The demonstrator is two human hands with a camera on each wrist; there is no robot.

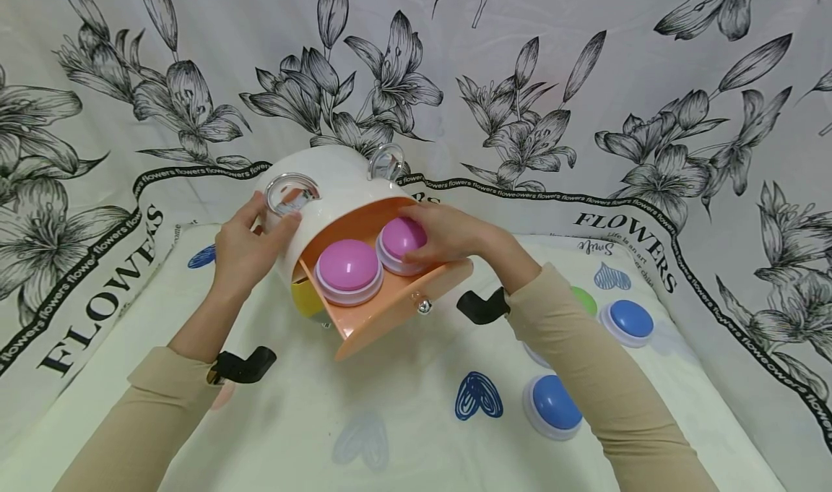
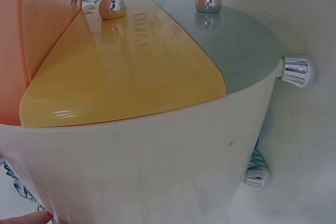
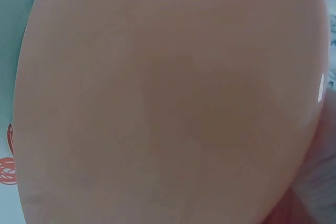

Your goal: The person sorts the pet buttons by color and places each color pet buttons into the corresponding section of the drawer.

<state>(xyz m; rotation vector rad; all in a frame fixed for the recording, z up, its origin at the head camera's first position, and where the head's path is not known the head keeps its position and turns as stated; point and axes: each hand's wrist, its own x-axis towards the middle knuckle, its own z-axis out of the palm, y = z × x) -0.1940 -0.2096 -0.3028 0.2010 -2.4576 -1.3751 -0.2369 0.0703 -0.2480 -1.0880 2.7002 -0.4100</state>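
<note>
Right hand (image 1: 448,232) has thumb and fingers curled round the right-hand pink-topped pot (image 1: 399,238), which sits in the pulled-out orange drawer (image 1: 396,315). Pot looks like light, stiff plastic to me, glossy on top so probably a bit slippery; I'd pinch it by the sides, near the pale rim, rather than palm the dome. Doesn't seem fragile. A second pink pot (image 1: 349,269) is right beside it, so finger room's tight. Left hand (image 1: 250,243) grips the side of the white housing (image 1: 325,163) by a clear ring (image 1: 292,192); smooth shell, likely skids if you let go. Further out, two blue-topped pots (image 1: 554,405) lie on the printed cloth (image 1: 292,427) near the right sleeve (image 1: 585,362).
</note>
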